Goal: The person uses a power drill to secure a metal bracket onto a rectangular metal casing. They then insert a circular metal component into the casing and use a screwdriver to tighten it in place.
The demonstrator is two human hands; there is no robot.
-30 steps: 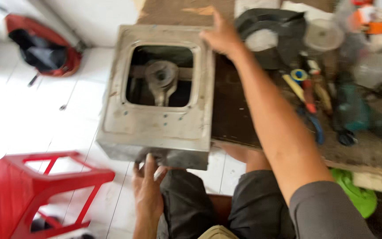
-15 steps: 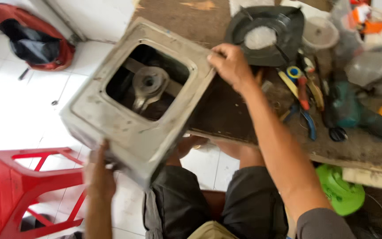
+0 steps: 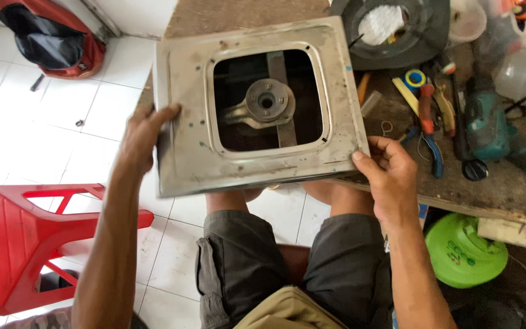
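Note:
A square, worn steel stove body (image 3: pixel 184 158) with a large rounded opening is held level above my knees, at the edge of a wooden workbench (image 3: pixel 500 189). Through the opening shows a round burner base (image 3: pixel 268 101) on a crossbar. My left hand (image 3: pixel 144 134) grips the body's left edge, thumb on top. At the lower right corner my right hand (image 3: pixel 391 170) holds it, fingers curled around the rim.
On the bench lie a black round pan with white stuff (image 3: pixel 391 27), red-and-blue pliers (image 3: pixel 427 122), a green power drill (image 3: pixel 488 128), tape rolls and a clear container. A red plastic stool (image 3: pixel 25 244) stands at left, a green object (image 3: pixel 464 250) under the bench, a red-black bag (image 3: pixel 50 36) on the tiled floor.
The stove body swung from tilted to flat and face-up. My right hand moved from its far edge to the near right corner; my left hand shifted up its left side.

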